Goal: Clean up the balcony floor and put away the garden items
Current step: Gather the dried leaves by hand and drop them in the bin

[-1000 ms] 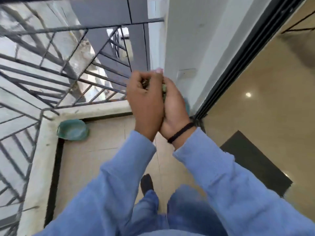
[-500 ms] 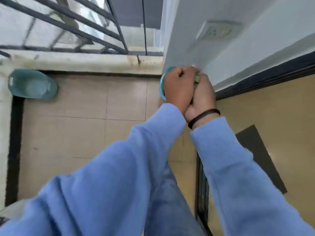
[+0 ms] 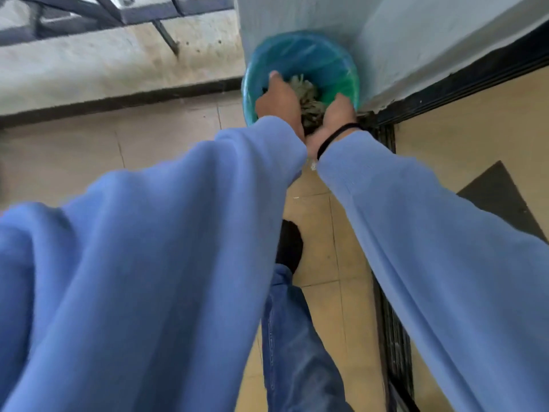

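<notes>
A round bin lined with a blue-green plastic bag stands on the balcony floor in the corner against the white wall. My left hand and my right hand reach down over its mouth, side by side, slightly apart. Between them sits a clump of dry leaves and plant debris, falling or resting inside the bin. Both hands are cupped around the clump; motion blur hides the fingers, and I cannot say whether they still hold it.
Beige floor tiles run to a low concrete ledge with a metal railing above. A black sliding-door track is on the right, with a dark mat indoors. My foot stands just behind the bin.
My hands, pressed together around the debris at chest height, have dropped down to the bin and parted. The debris now shows between them over the bin's mouth.
</notes>
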Action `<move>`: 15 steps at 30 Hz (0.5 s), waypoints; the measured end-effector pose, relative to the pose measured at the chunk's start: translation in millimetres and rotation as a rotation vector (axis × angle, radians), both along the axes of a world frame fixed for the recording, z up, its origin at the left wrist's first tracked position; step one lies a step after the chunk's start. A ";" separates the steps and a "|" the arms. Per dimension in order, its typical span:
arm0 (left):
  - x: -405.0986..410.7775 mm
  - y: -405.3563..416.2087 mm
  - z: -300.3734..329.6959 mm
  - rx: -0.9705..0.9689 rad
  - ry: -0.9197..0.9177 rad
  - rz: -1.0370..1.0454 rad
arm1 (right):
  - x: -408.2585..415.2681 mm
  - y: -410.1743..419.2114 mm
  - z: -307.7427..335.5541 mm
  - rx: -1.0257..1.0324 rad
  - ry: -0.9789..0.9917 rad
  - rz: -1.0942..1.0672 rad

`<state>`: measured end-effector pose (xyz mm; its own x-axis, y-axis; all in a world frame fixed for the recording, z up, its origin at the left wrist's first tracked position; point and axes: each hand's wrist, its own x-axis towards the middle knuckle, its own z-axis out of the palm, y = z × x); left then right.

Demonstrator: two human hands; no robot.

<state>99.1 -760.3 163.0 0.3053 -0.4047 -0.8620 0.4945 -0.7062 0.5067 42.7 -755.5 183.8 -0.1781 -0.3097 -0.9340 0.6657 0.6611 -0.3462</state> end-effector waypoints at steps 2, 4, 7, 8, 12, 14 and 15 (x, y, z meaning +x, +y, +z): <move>4.3 -7.8 -20.6 0.038 0.007 -0.031 | -3.7 -2.9 11.1 0.042 0.002 0.007; 8.0 -8.4 2.9 0.022 -0.026 -0.082 | -9.2 -6.2 22.3 0.062 0.006 -0.003; 9.2 -12.2 12.9 0.083 0.023 -0.044 | -15.3 -10.4 39.5 0.037 -0.043 -0.021; 7.5 -13.1 15.1 0.106 0.032 -0.055 | -15.5 -10.8 45.7 0.025 -0.051 -0.015; -7.0 -15.7 48.5 0.086 0.029 -0.072 | -17.7 -9.3 70.6 0.003 -0.045 -0.031; -8.6 -13.5 74.4 0.024 0.061 -0.065 | -17.9 -7.8 90.1 -0.034 -0.065 -0.009; -9.9 -11.0 86.8 -0.011 0.066 -0.080 | -17.9 -5.1 102.5 -0.054 -0.075 0.000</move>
<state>89.2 -771.3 249.8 0.2143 -0.4349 -0.8746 0.4697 -0.7392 0.4827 24.8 -760.6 286.4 -0.1085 -0.3596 -0.9268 0.6908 0.6431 -0.3304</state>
